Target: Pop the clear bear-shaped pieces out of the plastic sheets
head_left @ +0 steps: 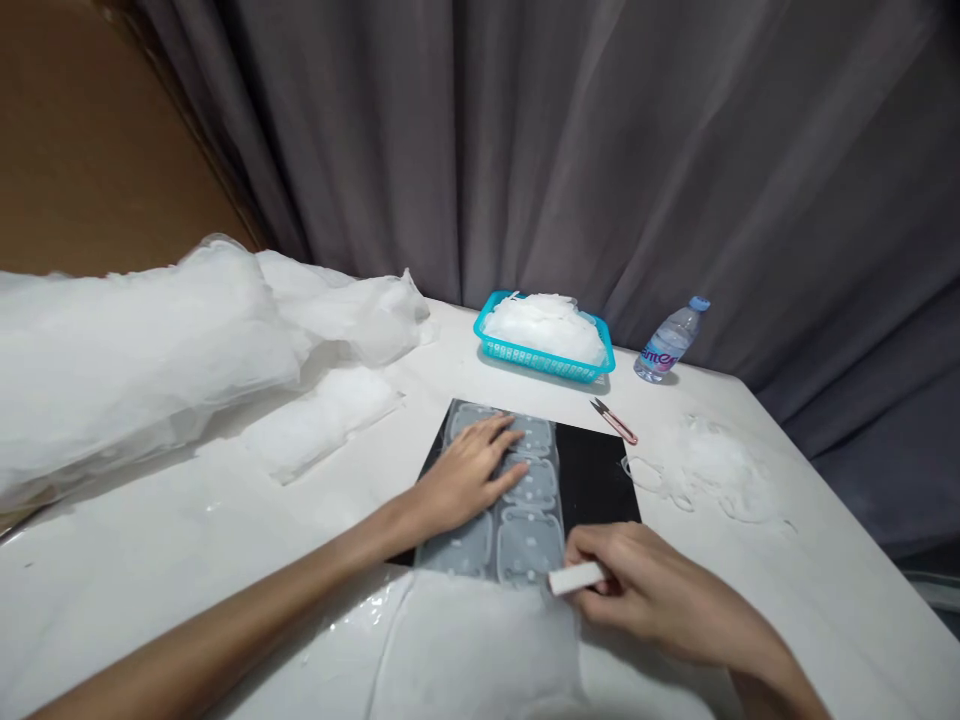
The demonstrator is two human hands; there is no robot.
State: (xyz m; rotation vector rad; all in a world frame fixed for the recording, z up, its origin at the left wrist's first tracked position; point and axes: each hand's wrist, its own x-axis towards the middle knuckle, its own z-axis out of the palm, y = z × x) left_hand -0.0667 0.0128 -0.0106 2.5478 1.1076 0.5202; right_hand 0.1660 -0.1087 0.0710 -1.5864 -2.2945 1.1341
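Observation:
My left hand (471, 472) lies with fingers spread on a translucent sheet of rounded, squarish pieces (531, 545), pressing it against a black mat (592, 470). In my right hand (645, 590) is a small white bar-like tool (576, 578), its blunt end by the sheet's lower right corner. The kind of tool cannot be made out, since my fingers hide the rest. Below the mat, a milky translucent sheet (480, 650) runs toward me along the table, and whether it joins the pocketed sheet is unclear.
Behind the mat stands a turquoise basket (540, 368) heaped with white material. Thread snips (615, 420), a water bottle (670, 343) and tangled clear scraps (720, 465) are at the right. Bulky white plastic bags (150, 350) and a smaller packet (322, 420) cover the left of the white table.

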